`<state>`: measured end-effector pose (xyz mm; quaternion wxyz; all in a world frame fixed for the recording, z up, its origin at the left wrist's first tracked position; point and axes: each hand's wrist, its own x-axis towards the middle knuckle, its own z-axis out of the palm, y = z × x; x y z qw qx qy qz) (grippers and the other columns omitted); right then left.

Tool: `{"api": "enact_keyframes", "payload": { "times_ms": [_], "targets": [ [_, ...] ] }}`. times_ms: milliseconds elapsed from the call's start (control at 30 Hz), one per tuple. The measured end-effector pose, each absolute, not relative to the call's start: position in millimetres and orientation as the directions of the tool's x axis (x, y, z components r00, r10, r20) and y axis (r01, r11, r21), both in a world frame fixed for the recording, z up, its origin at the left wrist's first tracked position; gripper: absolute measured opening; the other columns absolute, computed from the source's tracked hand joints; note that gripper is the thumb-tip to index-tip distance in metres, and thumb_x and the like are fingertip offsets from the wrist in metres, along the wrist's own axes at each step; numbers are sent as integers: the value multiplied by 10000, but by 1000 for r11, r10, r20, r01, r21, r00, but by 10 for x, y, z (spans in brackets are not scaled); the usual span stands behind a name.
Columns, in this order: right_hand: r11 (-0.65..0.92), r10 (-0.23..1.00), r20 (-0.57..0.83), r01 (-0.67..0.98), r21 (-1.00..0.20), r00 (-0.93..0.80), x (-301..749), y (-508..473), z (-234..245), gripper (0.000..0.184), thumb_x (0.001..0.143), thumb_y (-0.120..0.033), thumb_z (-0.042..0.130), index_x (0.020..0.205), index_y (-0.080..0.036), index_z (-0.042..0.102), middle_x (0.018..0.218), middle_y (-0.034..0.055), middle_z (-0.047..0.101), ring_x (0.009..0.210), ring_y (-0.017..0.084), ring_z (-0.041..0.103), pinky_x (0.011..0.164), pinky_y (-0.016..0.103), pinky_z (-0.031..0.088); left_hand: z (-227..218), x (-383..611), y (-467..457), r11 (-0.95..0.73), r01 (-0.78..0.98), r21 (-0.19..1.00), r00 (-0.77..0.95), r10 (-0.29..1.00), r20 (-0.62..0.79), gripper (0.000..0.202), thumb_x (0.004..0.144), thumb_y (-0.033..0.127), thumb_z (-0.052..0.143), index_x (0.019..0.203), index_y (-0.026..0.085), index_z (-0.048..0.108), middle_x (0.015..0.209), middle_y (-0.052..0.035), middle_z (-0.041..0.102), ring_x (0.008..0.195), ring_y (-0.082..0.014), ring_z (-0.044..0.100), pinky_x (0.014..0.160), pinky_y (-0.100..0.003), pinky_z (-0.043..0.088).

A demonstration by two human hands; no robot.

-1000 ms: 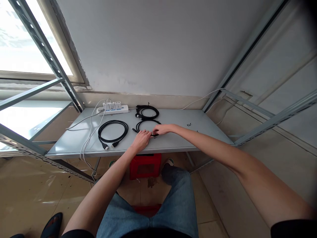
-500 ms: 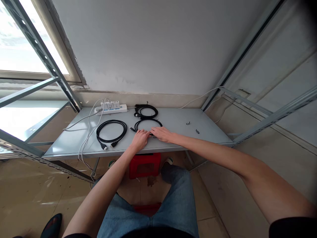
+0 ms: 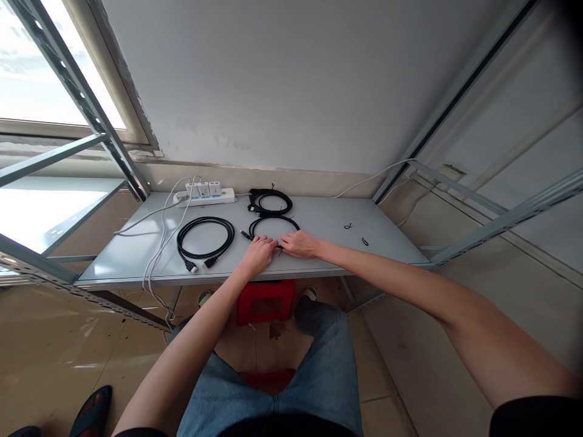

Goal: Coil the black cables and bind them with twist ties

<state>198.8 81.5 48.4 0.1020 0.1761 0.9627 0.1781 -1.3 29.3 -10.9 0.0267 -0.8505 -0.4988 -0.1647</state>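
Note:
A small coiled black cable (image 3: pixel 272 223) lies on the grey metal shelf (image 3: pixel 319 255) in front of me. My left hand (image 3: pixel 260 251) rests on the near edge of this coil, fingers curled over it. My right hand (image 3: pixel 298 243) pinches the same near edge from the right. A larger black cable coil (image 3: pixel 206 237) with two plugs lies to the left. Another bundled black cable (image 3: pixel 269 201) sits behind, near the wall.
A white power strip (image 3: pixel 204 195) with white cords (image 3: pixel 157 243) trailing off the shelf front stands at the back left. Two small black ties (image 3: pixel 356 233) lie on the right part of the shelf. A red stool (image 3: pixel 265 301) stands under the shelf by my knees.
My right hand drew back from the coil's right side to its near edge, close to my left hand. The left hand stayed on the coil.

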Motion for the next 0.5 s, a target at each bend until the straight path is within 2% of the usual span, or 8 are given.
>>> {"api": "enact_keyframes", "payload": {
  "times_ms": [133,267,400,500],
  "targets": [
    [867,388,-93,329,375,-917,2074,748,474,398,1121,-268,310,1033,-84,652,1021,145,640,871,185,577,591,264,310,-109,-17,290,-503,856,121,448,837,313,309,1079,282,403,882,199,626,912,-94,717,979,-270,597,863,-404,360],
    [832,476,-59,428,352,-877,2106,638,478,365,1120,-284,332,1080,-96,643,1067,149,631,879,188,592,608,271,333,-110,-18,289,-506,852,133,449,838,310,297,1070,265,411,887,199,636,918,-98,716,988,-273,597,868,-408,361],
    [795,554,-102,488,361,-826,2039,509,516,221,1041,-115,430,1145,-91,624,1114,165,629,913,203,621,654,274,388,-103,-19,289,-497,856,143,441,846,301,303,1067,272,415,886,199,648,926,-106,717,983,-273,599,866,-408,363],
    [764,604,-128,526,372,-787,1956,423,540,261,928,-57,564,1183,-84,611,1142,173,628,953,233,643,688,281,430,-99,-19,290,-493,858,144,436,848,302,313,1069,279,411,883,199,649,926,-107,721,974,-275,601,856,-408,363]
  ]
}}
